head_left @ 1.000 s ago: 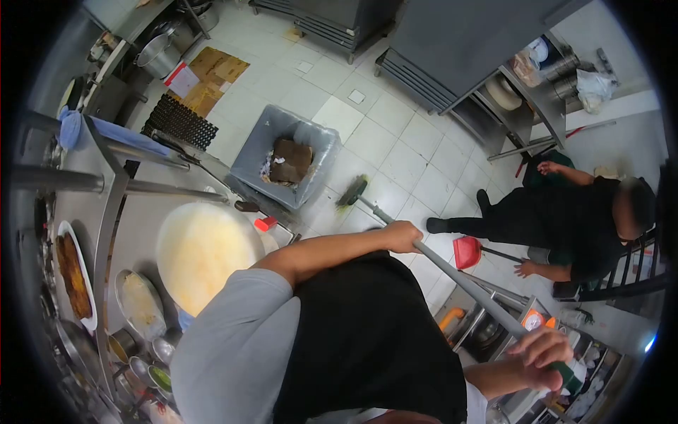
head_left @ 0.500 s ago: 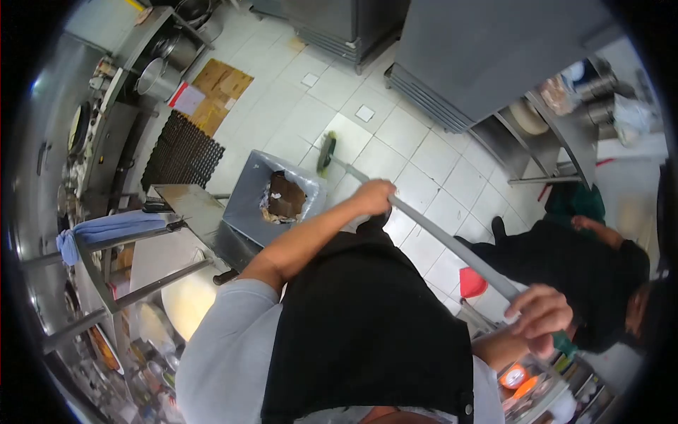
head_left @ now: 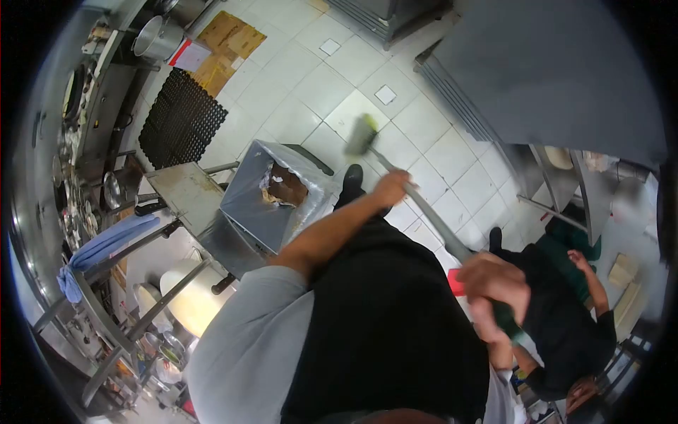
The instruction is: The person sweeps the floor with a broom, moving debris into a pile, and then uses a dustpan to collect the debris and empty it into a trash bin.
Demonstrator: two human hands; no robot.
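A broom (head_left: 439, 225) with a long grey handle slants across the view. Its blurred head (head_left: 361, 136), with green bristles, is over the white floor tiles, right of the grey bin. My left hand (head_left: 393, 189) is wrapped round the lower part of the handle. Near the upper end, my right hand (head_left: 496, 288) grips the handle, blurred by motion. The grey bin (head_left: 244, 198), lined with clear plastic, holds brown cardboard (head_left: 288, 186). Beside the broom head, a black shoe (head_left: 352, 175) stands on the floor.
A co-worker (head_left: 565, 297) in dark clothes stands at the right, near a red object (head_left: 456, 283). Grey cabinets (head_left: 551, 71) fill the upper right. At left are a black mat (head_left: 182, 116), flattened cardboard (head_left: 227, 48), a metal table (head_left: 185, 194) and a blue cloth (head_left: 109, 244).
The broom head has moved right, away from the bin. My right hand has come closer to my left hand. The view has shifted, and the black shoe now shows beside the bin.
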